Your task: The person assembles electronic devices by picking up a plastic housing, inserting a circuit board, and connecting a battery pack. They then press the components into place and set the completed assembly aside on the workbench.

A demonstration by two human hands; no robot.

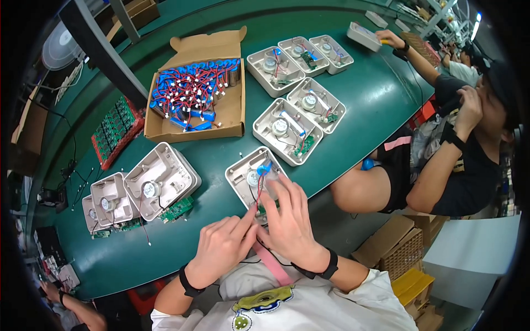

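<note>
Directly before me a pale grey plastic housing (233,175) lies at the table's near edge, a round speaker (253,178) and a blue cylindrical battery (264,167) inside. Red wires (259,194) run from the battery down to my left hand (223,243), whose thumb and index finger are closed on them at the housing's near end; the wire ends are hidden. My right hand (291,223) reaches over the housing's right side with fingers bent and apart, its thumb close to the left fingertips. It partly covers a green circuit board (263,211).
An open cardboard box (237,118) holds many blue batteries. Left of it lie stacked circuit boards (117,129); nearer are housings (179,168) with speakers. More fitted housings (276,146) stand beyond mine. At right a seated co-worker's hand (391,38) touches another housing (363,36).
</note>
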